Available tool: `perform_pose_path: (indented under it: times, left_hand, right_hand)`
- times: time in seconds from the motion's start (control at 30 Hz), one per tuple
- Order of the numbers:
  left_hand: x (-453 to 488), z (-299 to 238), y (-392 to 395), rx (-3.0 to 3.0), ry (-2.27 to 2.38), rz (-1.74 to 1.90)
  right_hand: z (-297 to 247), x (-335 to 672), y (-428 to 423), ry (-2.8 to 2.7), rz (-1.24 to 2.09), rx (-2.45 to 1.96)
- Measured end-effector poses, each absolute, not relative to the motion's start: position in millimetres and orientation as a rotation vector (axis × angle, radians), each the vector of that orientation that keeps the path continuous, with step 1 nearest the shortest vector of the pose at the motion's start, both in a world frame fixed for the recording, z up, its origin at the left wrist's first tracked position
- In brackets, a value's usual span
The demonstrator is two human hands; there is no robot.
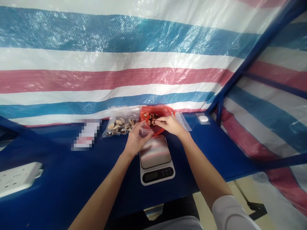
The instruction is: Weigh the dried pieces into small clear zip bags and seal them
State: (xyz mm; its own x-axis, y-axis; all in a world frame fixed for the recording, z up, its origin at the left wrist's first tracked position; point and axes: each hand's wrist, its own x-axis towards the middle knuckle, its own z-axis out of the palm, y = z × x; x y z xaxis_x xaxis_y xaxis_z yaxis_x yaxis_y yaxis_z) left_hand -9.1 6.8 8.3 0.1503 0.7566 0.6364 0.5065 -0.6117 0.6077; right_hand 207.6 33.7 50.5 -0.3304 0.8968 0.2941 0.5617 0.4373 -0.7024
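Observation:
My left hand (pixel 137 138) is closed around a small clear plastic cup (pixel 145 130), tilted at the near edge of a red plastic bag (pixel 168 110). Inside the open bag lie brown dried slices (pixel 151 118). My right hand (pixel 171 125) reaches over the bag's right side with thumb and fingers pinched together among the slices; whatever is between the fingertips is too small to make out. Just below both hands, a kitchen scale (pixel 155 156) with a shiny metal plate stands on the blue table, nothing resting on its plate.
Left of the red bag is a clear zip bag (pixel 120 124) of dried slices. A flat clear bag (pixel 183 121) and a white round object (pixel 203 118) lie to the right. A blurred-out item (pixel 87 135) and a power strip (pixel 20 179) are at left. Striped sheeting (pixel 115 80) hangs behind.

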Motion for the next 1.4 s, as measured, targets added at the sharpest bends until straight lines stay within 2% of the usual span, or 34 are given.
perform_pose_path:
  times: [0.37,0.6,0.97,1.27,1.4]
  left_hand:
    - [-14.9,6.0,5.9,2.090,1.287,1.453]
    - [-13.1,8.6,7.9,2.073,1.275,1.454]
    - [-9.1,7.4,14.5,2.050,1.289,1.420]
    - [-9.2,4.3,14.8,2.013,1.284,1.420]
    - [-9.1,5.2,14.2,2.018,1.283,1.431]
  right_hand:
    - [44.2,202.6,64.1,-2.314,0.301,-1.516]
    - [46.5,195.4,76.8,-2.232,0.094,-1.744]
    - [26.5,181.6,90.5,-2.273,0.093,-1.872]
    - [25.4,183.0,90.7,-2.276,0.126,-1.829]
    - [30.8,186.5,88.2,-2.255,0.242,-1.738]
